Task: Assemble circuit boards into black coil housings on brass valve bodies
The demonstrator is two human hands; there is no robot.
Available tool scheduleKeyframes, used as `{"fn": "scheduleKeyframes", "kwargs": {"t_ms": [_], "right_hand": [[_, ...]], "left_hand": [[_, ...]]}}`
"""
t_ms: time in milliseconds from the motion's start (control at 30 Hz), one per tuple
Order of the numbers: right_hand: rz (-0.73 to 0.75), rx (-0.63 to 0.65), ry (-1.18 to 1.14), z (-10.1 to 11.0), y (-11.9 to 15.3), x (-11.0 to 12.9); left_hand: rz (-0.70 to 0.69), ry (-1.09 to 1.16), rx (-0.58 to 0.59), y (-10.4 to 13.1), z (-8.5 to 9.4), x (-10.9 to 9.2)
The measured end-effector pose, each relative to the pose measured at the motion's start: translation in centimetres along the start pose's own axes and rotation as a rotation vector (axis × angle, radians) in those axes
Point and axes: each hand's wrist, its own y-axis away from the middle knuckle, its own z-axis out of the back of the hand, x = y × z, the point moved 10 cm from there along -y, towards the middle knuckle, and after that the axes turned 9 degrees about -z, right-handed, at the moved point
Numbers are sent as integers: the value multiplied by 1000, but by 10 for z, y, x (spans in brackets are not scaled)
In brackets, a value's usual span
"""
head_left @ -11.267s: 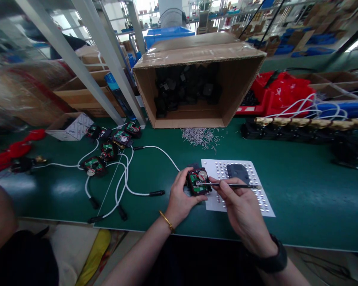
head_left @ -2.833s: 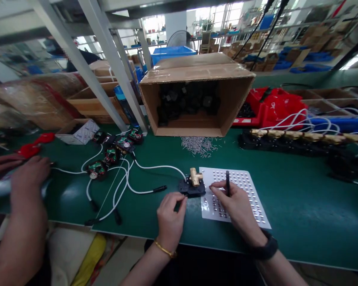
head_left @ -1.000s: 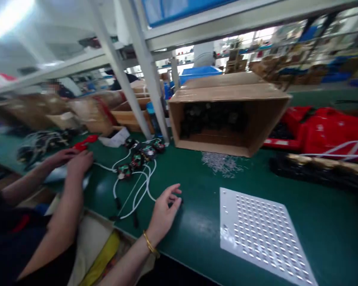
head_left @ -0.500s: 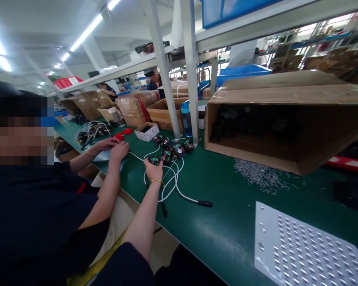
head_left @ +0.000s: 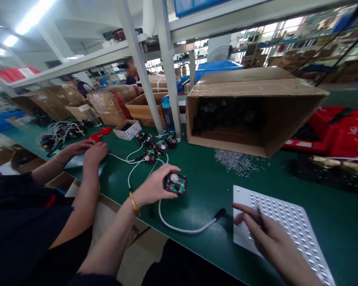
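Left hand (head_left: 153, 186) closed around a black module (head_left: 175, 183) with a green circuit board, held just above the green tabletop (head_left: 203, 198) near its front edge; a white cable (head_left: 179, 228) trails from it to a black plug (head_left: 220, 214). Right hand (head_left: 268, 234), blurred, pinches a thin dark tool (head_left: 260, 214) over a white dimpled sheet (head_left: 289, 222). Further modules (head_left: 156, 145) lie toward the back edge, beside a cardboard box (head_left: 250, 111) and loose metal pins (head_left: 234, 161). A co-worker's hands (head_left: 86, 151) rest at the left. No writing is legible.
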Motion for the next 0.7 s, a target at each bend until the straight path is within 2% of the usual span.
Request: {"fn": "scheduleKeyframes", "kwargs": {"t_ms": [67,100,167,233,333,433,533,600,700], "right_hand": [[-165,184,-195,-48,-9,-3],[-240,246,-304,-65,-12,-6],[-330,281,-501,-79,-16,-11],[-357,223,-637,-72,-15,-22],[-360,141,-722,-58,-5,-38],[-356,144,-707,-60,4,-46],[-325,193,-579,-60,6,-47],[-267,131,-524,-38,5,-49],[-149,-143,-614,26,10,-57]], "left_hand": [[-90,131,118,-23,-39,-21],[-125,189,157,-32,-57,-29],[-155,302,188,-43,-86,-37],[-103,386,110,-47,-104,-33],[52,436,-53,-35,-122,-17],[122,467,-55,-21,-147,-13],[174,520,-94,-20,-159,-6],[203,608,-80,-26,-167,0],[227,818,-2,-32,-175,1]]}}
